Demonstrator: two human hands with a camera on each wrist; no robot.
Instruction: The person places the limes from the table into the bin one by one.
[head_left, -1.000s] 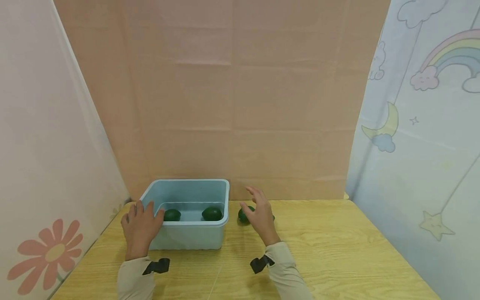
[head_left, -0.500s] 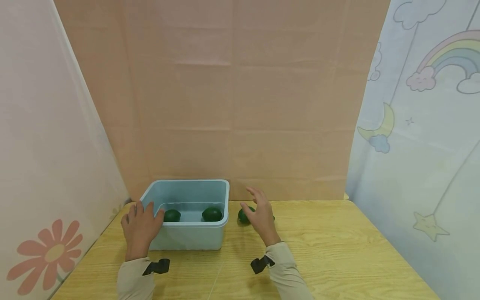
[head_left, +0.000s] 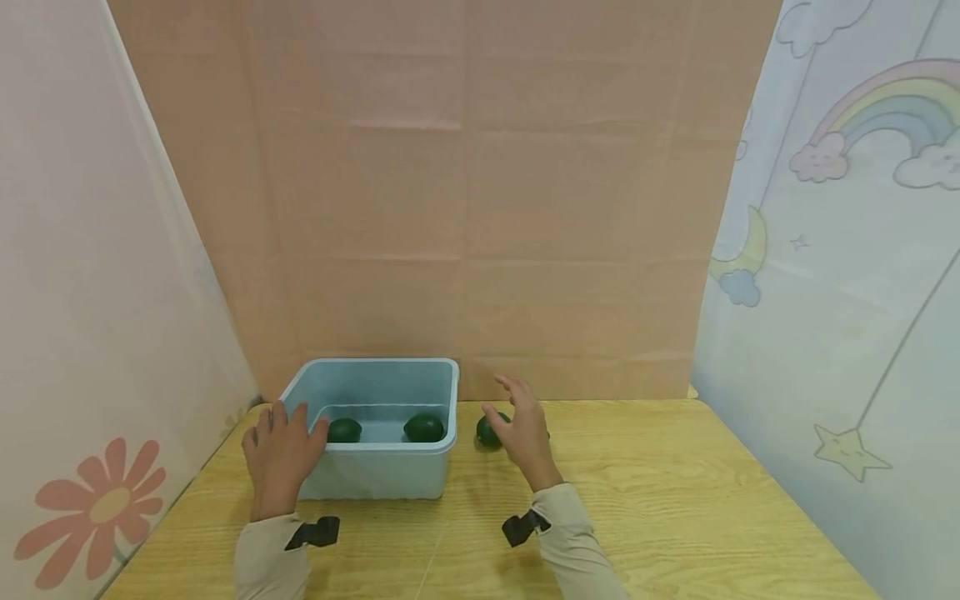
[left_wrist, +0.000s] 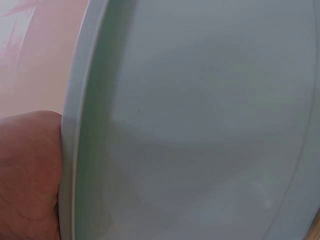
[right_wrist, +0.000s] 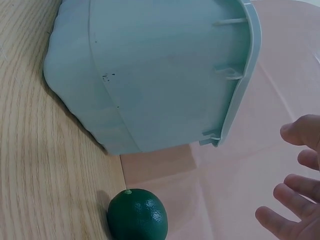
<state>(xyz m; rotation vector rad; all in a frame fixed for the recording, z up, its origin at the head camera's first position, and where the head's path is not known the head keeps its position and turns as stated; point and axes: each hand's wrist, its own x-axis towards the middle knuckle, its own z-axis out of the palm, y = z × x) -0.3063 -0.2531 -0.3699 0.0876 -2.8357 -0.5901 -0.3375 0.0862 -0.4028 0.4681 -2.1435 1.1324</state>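
A light blue plastic bin (head_left: 371,475) stands on the wooden table, left of the middle. Two dark green limes lie inside it, a left lime (head_left: 344,431) and a right lime (head_left: 424,428). My left hand (head_left: 281,454) rests at the bin's front left corner with fingers spread over the rim, and in the left wrist view its edge meets that rim. My right hand (head_left: 523,437) is raised to the right of the bin, fingers apart, holding nothing. Just beyond it on the table is another lime (right_wrist: 137,215), partly hidden by the hand in the head view.
A bit of something green (head_left: 548,435) shows behind my right hand. The wooden table (head_left: 675,500) extends to the right. A tan sheet (head_left: 465,208) hangs behind it, with a flowered curtain (head_left: 82,250) at left and a rainbow-patterned curtain (head_left: 847,333) at right.
The rainbow-patterned curtain on the right has shifted leftward. Both hands, the bin and the limes stay practically where they were.
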